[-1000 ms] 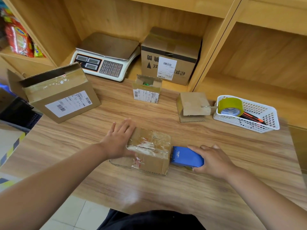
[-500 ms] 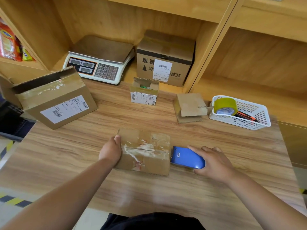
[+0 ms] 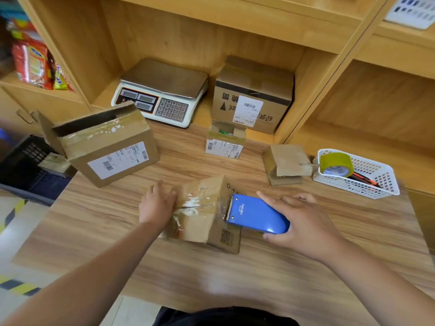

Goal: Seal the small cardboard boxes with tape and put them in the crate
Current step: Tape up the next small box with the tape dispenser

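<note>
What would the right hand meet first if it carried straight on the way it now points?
Likely the cardboard box: the right hand points the blue tape dispenser leftward, its toothed edge at the box's top.

Crate (image 3: 22, 168) cut by left edge, snack packets (image 3: 33, 64) blurred

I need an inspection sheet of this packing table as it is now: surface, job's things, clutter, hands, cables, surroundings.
Surface: wooden table, light wood grain.
Job's things: small cardboard box mid-table, clear tape across its top; blue tape dispenser at its right end; open small box and flapped small box behind; dark crate beyond the left edge.
Clutter: large open box, white basket with tape roll.
Hands: left hand presses the box; right hand grips the dispenser.
Cables: nothing seen.
Surroundings: wooden shelves, scale, closed box, snack packets.
</note>
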A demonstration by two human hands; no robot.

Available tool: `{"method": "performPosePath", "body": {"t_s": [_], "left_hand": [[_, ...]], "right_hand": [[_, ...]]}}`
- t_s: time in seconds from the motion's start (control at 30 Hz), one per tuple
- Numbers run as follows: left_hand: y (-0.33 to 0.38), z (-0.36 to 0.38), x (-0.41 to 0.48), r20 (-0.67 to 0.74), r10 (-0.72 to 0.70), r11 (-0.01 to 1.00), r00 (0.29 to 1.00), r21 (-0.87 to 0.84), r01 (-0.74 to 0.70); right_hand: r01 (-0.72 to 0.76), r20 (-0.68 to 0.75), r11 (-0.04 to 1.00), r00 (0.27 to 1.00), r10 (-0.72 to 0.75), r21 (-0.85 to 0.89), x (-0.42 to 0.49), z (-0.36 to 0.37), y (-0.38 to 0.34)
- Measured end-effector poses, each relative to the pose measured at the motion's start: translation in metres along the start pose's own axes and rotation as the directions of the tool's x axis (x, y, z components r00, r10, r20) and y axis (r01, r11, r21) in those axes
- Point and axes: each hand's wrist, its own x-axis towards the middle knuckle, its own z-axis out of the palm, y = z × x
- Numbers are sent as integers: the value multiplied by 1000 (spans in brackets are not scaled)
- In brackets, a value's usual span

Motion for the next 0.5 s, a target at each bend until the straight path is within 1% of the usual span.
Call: {"method": "performPosePath", "body": {"t_s": [0.03,0.07,0.1,0.13,0.17,0.2,0.23,0.27,0.3,0.37,0.5], "left_hand": [[8,-10,-2,-7,79,995,997,-55,-80],[16,-21,-6,12,187,972,982,-146,-183],[25,-33,-11,57,311,926,949,-244,-289],[33,-44,-18,123,428,875,895,-305,-377],[41,-54,-26,197,523,837,829,-306,-454],[46,-62,-33,275,583,811,764,-257,-526],[49,-66,-38,353,609,790,711,-185,-585],[51,-68,-41,423,608,771,672,-110,-628],[51,-69,-42,471,595,756,651,-53,-653],[48,-69,-41,516,560,767,648,-29,-640],[44,-71,-36,511,514,848,689,-183,-497]], "right_hand": [[18,-6,1000,1000,-18,-21,3,-3,-8],[27,-7,999,1000,-27,-37,6,-6,-15],[22,-10,999,1000,-23,-50,9,-4,-20],[23,-22,998,999,-24,-56,11,-2,-23],[32,-45,998,998,-34,-61,14,-1,-28],[36,-63,997,997,-40,-67,16,-2,-32],[34,-57,996,998,-38,-77,18,-5,-37],[28,-26,996,999,-31,-88,20,-9,-42],[21,15,996,1000,-20,-90,20,-11,-46],[20,40,997,999,-16,-81,23,-15,-51],[2,62,997,998,3,-80,26,-20,-60]]}}
